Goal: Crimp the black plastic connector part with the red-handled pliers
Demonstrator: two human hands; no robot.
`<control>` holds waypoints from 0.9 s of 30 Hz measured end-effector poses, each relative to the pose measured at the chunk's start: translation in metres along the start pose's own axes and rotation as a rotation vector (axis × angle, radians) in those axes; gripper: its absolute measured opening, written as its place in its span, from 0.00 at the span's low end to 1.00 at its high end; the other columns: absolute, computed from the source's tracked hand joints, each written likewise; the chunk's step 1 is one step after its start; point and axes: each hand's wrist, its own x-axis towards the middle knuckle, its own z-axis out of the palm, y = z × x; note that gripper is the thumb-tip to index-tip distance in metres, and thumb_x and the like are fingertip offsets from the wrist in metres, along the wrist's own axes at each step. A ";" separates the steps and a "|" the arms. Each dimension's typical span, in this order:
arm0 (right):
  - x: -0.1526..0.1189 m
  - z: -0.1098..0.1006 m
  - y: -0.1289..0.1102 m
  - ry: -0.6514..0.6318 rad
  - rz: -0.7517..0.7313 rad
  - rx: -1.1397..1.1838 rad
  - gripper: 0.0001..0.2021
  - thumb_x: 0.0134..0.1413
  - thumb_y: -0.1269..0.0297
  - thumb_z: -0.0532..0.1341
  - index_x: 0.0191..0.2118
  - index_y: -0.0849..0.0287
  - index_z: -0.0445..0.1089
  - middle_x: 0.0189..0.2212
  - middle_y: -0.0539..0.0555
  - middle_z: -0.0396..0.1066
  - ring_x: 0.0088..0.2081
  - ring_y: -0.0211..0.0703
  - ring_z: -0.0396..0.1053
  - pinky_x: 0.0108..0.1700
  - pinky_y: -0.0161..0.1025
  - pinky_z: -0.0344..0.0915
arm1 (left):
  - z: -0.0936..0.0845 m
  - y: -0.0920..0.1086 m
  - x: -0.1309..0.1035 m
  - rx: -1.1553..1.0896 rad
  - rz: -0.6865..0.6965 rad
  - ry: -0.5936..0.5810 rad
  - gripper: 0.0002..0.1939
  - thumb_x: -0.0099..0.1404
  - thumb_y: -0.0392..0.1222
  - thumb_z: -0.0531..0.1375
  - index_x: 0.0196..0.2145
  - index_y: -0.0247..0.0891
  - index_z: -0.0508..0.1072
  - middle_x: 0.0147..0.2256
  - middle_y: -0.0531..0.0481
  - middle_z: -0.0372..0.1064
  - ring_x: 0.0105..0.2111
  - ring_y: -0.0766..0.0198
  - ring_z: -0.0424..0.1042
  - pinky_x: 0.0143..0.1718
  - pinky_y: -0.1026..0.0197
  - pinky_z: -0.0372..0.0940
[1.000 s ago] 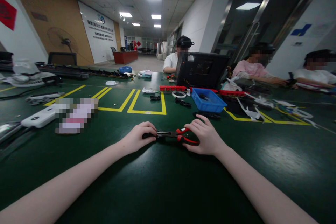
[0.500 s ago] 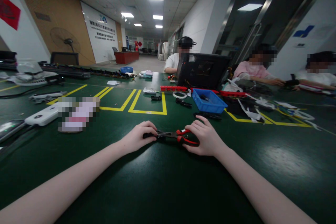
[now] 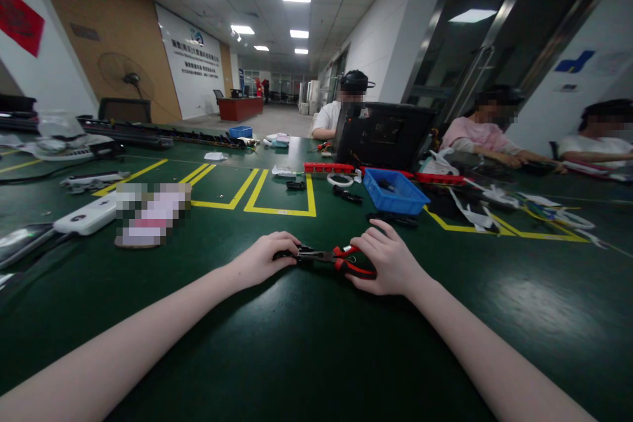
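Note:
Over the green table (image 3: 277, 349), my right hand (image 3: 388, 260) is closed around the red and black handles of long-nose pliers (image 3: 357, 269). Their metal jaws point left and meet a small black part (image 3: 284, 254). My left hand (image 3: 264, 257) pinches that part between thumb and fingers. The fingers cover much of it, so its exact kind does not show. The plier tips reach right up to my left fingertips.
Ahead lie a blue bin (image 3: 395, 192), a bundled black cable (image 3: 347, 195) and a red power strip (image 3: 329, 168). A white power strip (image 3: 91, 214) is at left. Behind a large black case (image 3: 386, 135) sits a person (image 3: 326, 120); two others sit at right.
Both hands keep their hold and barely move. The pliers' jaws and the black part have shifted very slightly. The whole view has swung a little.

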 end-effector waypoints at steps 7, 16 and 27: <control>0.000 0.001 -0.001 -0.012 0.018 0.024 0.20 0.48 0.50 0.62 0.42 0.60 0.71 0.33 0.57 0.73 0.37 0.50 0.69 0.58 0.57 0.58 | -0.001 0.003 -0.001 -0.004 -0.024 -0.001 0.05 0.66 0.33 0.60 0.40 0.36 0.74 0.47 0.45 0.68 0.47 0.58 0.71 0.52 0.52 0.67; 0.002 0.000 -0.002 -0.086 0.089 0.130 0.19 0.47 0.51 0.65 0.40 0.59 0.70 0.33 0.56 0.73 0.37 0.49 0.70 0.59 0.57 0.56 | 0.001 0.002 -0.002 0.030 -0.023 0.043 0.05 0.64 0.32 0.62 0.39 0.37 0.74 0.47 0.46 0.68 0.47 0.58 0.70 0.52 0.52 0.66; 0.006 -0.002 -0.002 -0.153 0.108 0.140 0.17 0.47 0.52 0.65 0.39 0.58 0.70 0.32 0.55 0.72 0.37 0.47 0.69 0.58 0.56 0.57 | 0.000 0.002 -0.002 0.041 -0.043 0.037 0.05 0.64 0.34 0.62 0.40 0.37 0.75 0.46 0.45 0.69 0.46 0.57 0.71 0.51 0.51 0.66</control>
